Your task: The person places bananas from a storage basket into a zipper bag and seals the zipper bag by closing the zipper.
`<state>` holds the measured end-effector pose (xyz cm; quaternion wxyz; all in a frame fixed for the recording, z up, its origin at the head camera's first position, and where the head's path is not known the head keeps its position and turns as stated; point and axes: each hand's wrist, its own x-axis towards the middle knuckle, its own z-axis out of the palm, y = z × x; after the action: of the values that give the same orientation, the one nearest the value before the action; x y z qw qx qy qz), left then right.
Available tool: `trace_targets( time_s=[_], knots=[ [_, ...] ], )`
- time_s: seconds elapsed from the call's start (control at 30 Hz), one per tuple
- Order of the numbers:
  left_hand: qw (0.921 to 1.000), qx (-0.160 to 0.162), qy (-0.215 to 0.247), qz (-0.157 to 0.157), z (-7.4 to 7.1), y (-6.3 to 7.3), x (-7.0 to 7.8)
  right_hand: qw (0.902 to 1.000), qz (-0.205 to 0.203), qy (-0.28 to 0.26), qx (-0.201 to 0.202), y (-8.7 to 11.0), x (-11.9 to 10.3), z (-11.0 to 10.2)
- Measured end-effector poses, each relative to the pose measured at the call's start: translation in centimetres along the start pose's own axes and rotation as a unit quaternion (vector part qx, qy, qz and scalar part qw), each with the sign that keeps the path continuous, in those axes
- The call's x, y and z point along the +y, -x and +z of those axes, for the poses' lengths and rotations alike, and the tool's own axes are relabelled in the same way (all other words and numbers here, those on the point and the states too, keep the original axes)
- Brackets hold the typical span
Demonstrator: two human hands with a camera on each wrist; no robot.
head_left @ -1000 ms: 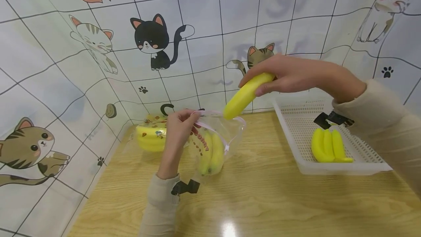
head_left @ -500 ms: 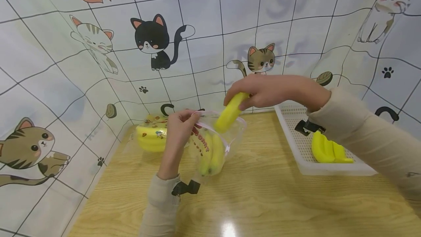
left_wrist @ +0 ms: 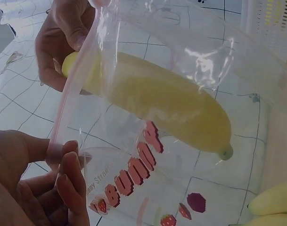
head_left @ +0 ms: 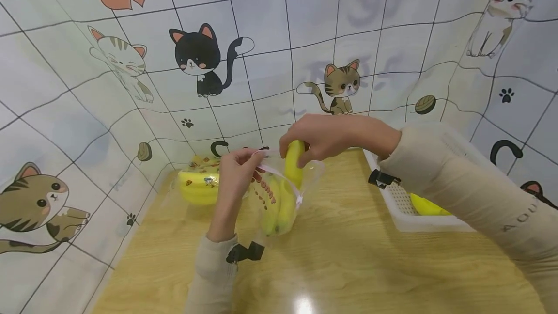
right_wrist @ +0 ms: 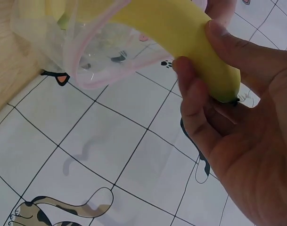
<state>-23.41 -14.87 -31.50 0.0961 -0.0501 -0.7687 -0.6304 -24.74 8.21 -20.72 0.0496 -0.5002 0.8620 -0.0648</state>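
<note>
My left hand (head_left: 234,173) pinches the pink-edged rim of a clear zip bag (left_wrist: 134,181) printed with red lettering, and the bag's mouth stands open. Two yellow bananas (head_left: 273,207) lie in the bottom of the bag. From above, my right hand (head_left: 324,135) grips the top end of another banana (right_wrist: 181,28), between thumb and fingers. The lower part of this banana is inside the bag, as the left wrist view shows through the plastic; its upper end sticks out of the mouth.
A second printed bag (head_left: 198,188) with bananas in it lies behind the left hand. On the right, a white plastic basket (head_left: 403,219) stands on the wooden table (head_left: 348,265), partly hidden by my sleeve, with yellow bananas (head_left: 425,206) inside. A cat-patterned cloth hangs behind.
My right hand has moved left and down, carrying the banana from above the bag's mouth into it. The left hand has kept its hold on the rim.
</note>
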Motion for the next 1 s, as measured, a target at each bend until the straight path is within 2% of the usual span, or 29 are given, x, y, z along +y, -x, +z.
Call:
trace_targets(
  time_s=[0.33,0.63,0.83,1.0],
  knots=[
    [1.0,-0.002,0.008,0.004,0.0,-0.1,-0.2,0.9998,-0.012,0.017,0.009,-1.3,-0.5,1.3],
    [0.9998,-0.005,0.009,0.019,-0.1,0.0,-0.2,0.9992,-0.038,-0.011,0.01,-1.6,0.0,2.8],
    [0.9996,-0.009,0.007,0.026,0.0,-0.1,-0.3,0.999,-0.027,-0.029,0.022,-2.0,0.2,3.5],
    [0.9994,-0.021,-0.002,0.027,0.0,0.0,-0.1,0.999,-0.012,-0.019,0.039,-2.5,0.0,4.3]
  ],
)
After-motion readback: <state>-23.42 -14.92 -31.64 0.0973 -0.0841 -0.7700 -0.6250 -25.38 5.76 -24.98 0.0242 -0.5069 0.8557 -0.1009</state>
